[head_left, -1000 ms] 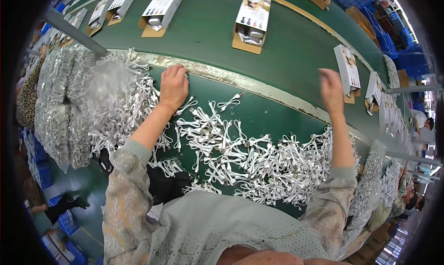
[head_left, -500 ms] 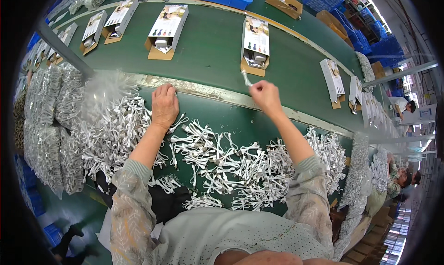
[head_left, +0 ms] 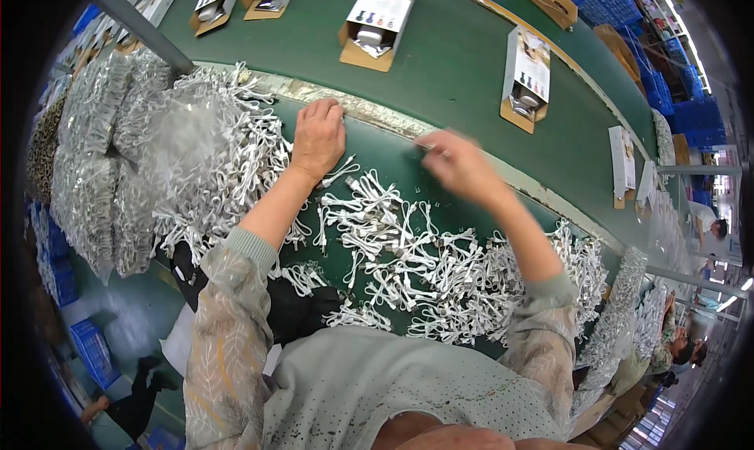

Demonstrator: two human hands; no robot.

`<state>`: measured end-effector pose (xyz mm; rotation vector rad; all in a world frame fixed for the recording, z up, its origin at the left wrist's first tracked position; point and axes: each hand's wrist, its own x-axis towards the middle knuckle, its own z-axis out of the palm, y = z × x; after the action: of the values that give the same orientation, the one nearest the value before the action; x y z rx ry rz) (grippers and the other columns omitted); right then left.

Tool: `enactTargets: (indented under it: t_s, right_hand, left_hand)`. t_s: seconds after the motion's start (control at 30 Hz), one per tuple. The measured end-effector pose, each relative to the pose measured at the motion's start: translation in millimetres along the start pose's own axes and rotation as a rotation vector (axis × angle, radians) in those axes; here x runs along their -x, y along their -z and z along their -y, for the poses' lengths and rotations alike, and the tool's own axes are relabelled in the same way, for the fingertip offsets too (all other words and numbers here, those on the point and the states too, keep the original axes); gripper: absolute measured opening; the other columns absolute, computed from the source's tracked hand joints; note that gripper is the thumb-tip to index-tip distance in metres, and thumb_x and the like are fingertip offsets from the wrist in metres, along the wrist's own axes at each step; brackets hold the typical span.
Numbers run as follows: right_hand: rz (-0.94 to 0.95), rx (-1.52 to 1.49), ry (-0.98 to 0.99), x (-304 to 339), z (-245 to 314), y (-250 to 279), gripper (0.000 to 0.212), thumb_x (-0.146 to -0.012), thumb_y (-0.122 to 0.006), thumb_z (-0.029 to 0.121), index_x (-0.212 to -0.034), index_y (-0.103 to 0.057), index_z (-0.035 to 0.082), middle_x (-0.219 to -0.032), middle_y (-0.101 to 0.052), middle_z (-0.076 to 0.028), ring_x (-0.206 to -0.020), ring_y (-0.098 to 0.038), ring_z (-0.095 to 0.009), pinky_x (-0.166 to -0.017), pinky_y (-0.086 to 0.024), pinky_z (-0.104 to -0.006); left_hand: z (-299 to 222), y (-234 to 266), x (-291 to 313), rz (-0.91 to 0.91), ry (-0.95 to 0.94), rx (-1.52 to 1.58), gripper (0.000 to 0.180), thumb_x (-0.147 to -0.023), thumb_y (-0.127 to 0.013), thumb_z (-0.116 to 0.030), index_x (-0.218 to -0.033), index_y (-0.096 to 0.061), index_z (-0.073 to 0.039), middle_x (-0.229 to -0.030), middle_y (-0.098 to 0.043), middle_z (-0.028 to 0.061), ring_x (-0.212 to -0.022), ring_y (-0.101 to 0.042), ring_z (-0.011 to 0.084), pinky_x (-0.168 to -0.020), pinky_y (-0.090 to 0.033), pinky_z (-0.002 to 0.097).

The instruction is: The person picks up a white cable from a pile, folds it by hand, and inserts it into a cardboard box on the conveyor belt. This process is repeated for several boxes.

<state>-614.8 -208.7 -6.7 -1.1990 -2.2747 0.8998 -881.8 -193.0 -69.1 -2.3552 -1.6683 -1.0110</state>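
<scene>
My left hand rests at the worn edge rail, its fingers curled down. Whatever may be in them is hidden. Just inside the rail is my right hand, blurred by motion, so its grip is unclear. Below both hands lie many white coiled USB cables on a green tabletop. Beyond the rail, on the green conveyor belt, an open printed box lies with a white device and silvery wrapping showing at its near end. Another open box of the same kind lies to its left.
More open boxes line the belt at far left, and others at right. Clear bags of cables are stacked at left, with a grey metal post behind them. Blue crates stand at far right, where other people are visible.
My right hand has come back from the box's open end to inside the rail; the cable it held there is no longer visible in it. The boxes have shifted right. My left hand stays by the rail.
</scene>
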Motion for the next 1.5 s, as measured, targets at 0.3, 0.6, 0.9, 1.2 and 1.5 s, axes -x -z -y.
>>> enactTargets:
  t_s: [0.3, 0.6, 0.9, 1.2, 1.5]
  right_hand:
    - [0.122, 0.004, -0.238, 29.3, 73.7, -28.0, 0.026, -0.077, -0.071, 0.019, -0.096, -0.067, 0.001, -0.075, -0.064, -0.008, -0.065, -0.058, -0.017, -0.063, -0.047, -0.0288]
    - [-0.161, -0.517, -0.608, -2.6, 67.3, -11.1, 0.031, -0.088, -0.058, 0.029, -0.084, -0.066, -0.001, -0.071, -0.061, -0.003, -0.057, -0.054, -0.007, -0.053, -0.047, -0.0216]
    - [-0.636, -0.953, -0.764, -113.8, -31.3, -5.6, 0.022, -0.088, -0.056, 0.015, -0.086, -0.059, -0.007, -0.077, -0.063, -0.014, -0.060, -0.062, -0.018, -0.051, -0.055, -0.0284]
    - [-0.885, -1.116, -0.723, -131.3, -52.1, -21.4, 0.022, -0.091, -0.053, 0.017, -0.090, -0.056, -0.004, -0.078, -0.062, -0.012, -0.063, -0.063, -0.019, -0.052, -0.055, -0.0283]
    - [-1.228, -1.821, -0.423, -124.6, -150.8, 44.4, 0.019, -0.092, -0.044, -0.004, -0.111, -0.046, -0.008, -0.107, -0.057, -0.022, -0.094, -0.061, -0.037, -0.084, -0.058, -0.0422]
  left_hand:
    - [8.8, 21.4, 12.7, -0.011, 0.008, 0.007, 0.020, -0.072, -0.058, -0.004, -0.092, -0.057, -0.006, -0.097, -0.056, 0.0088, -0.096, -0.054, 0.0268, -0.085, -0.041, 0.0386]
    - [19.4, 38.6, 7.8, 0.004, 0.017, 0.020, 0.019, -0.072, -0.058, -0.004, -0.091, -0.057, -0.006, -0.098, -0.056, 0.0085, -0.098, -0.053, 0.0265, -0.085, -0.040, 0.0384]
    - [15.9, 32.2, -9.5, 0.010, 0.018, 0.023, 0.019, -0.072, -0.058, -0.003, -0.091, -0.056, -0.006, -0.098, -0.056, 0.0085, -0.099, -0.053, 0.0260, -0.086, -0.040, 0.0387]
    - [40.9, 18.0, -8.3, 0.026, 0.025, 0.012, 0.020, -0.072, -0.058, -0.004, -0.093, -0.057, -0.005, -0.099, -0.057, 0.0089, -0.099, -0.054, 0.0265, -0.086, -0.040, 0.0387]
    - [39.5, 0.0, -5.5, 0.030, 0.019, 0.040, 0.020, -0.073, -0.057, -0.005, -0.093, -0.057, -0.005, -0.100, -0.057, 0.0093, -0.099, -0.054, 0.0262, -0.087, -0.040, 0.0385]
